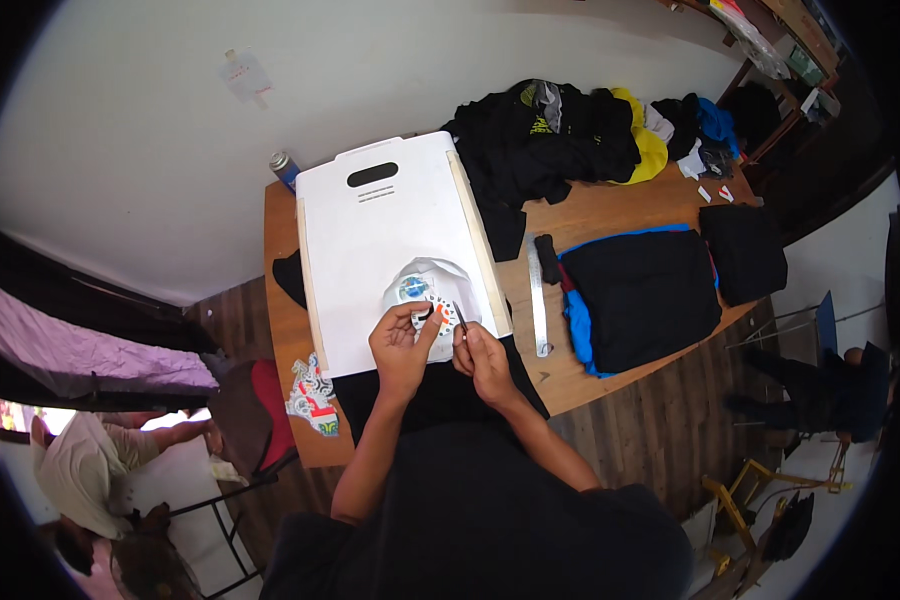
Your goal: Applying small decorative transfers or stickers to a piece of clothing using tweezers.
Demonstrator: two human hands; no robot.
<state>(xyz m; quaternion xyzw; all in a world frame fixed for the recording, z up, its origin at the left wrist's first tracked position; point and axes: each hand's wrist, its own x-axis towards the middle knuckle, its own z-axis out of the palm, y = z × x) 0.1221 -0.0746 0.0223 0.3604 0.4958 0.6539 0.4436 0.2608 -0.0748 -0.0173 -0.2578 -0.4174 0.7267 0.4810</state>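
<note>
My left hand [402,350] is closed, its thumb and fingers pinching a small white printed cutout [444,316] with orange and black marks. My right hand [484,364] grips a slim dark pointed tool [460,314]; whether it is tweezers or small scissors I cannot tell. Its tip is beside the cutout. Just beyond my fingers, a curled white piece [435,268] with a round blue-green print [411,289] rests on a large white board [390,240]. This board has a dark oval handle slot. Black cloth [430,398] lies at its near edge, under my forearms.
The wooden table [560,395] holds a metal ruler [538,300], folded black garments [645,295], a clothing heap [540,140] and a spray can [284,168]. Printed cutouts [313,400] lie left. People sit at the lower left [95,460] and far right [840,390].
</note>
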